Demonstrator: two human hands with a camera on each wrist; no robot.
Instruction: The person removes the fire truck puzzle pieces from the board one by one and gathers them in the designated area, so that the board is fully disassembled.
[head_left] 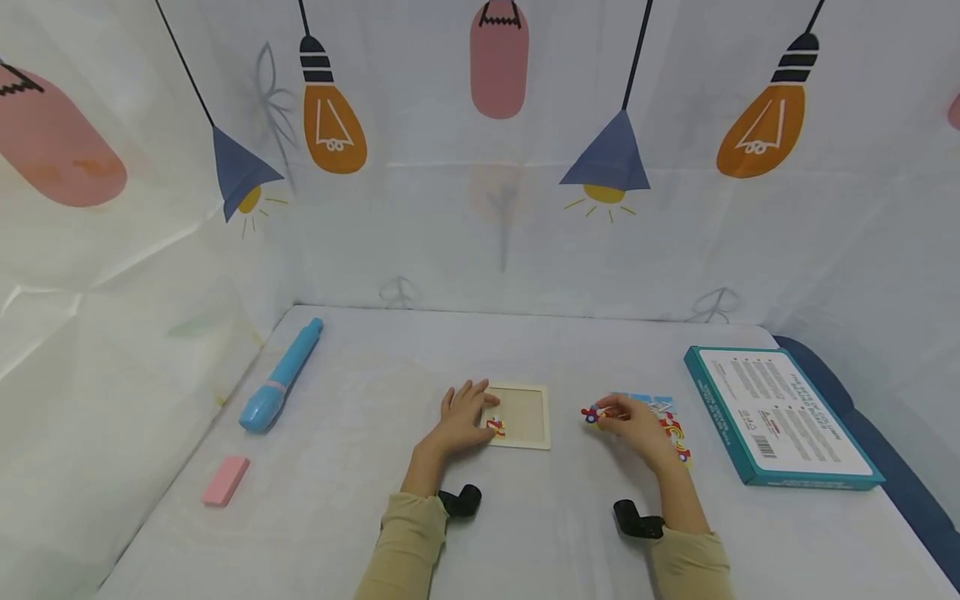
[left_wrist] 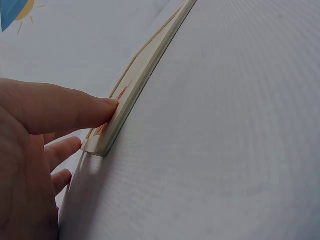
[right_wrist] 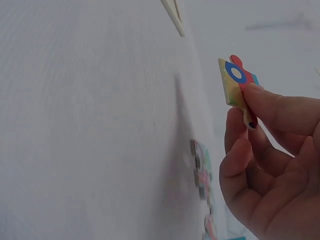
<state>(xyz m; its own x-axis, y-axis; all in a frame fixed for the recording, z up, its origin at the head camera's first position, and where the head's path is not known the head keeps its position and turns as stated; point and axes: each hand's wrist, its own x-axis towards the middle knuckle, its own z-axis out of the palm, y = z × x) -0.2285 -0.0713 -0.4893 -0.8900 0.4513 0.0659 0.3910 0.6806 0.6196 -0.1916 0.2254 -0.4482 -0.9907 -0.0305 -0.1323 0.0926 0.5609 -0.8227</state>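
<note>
My right hand [head_left: 641,429] pinches a small jigsaw puzzle piece [right_wrist: 234,80] between thumb and fingers, raised above the table. The piece is red, blue and yellow with a ring-shaped mark. Below and beside that hand lie more colourful puzzle pieces [head_left: 677,435], partly hidden by it. To the left, a shallow wooden puzzle tray [head_left: 527,418] lies flat, with one piece [head_left: 497,426] in its near left corner. My left hand [head_left: 459,423] rests at the tray's left side with fingers spread. Its thumb [left_wrist: 75,107] presses on the corner piece.
At the right lies a teal-edged box [head_left: 787,417] with a printed white face. A blue microphone-shaped object [head_left: 283,375] and a pink block [head_left: 226,481] lie on the left. White printed sheeting [head_left: 427,225] stands behind the white table [head_left: 360,358].
</note>
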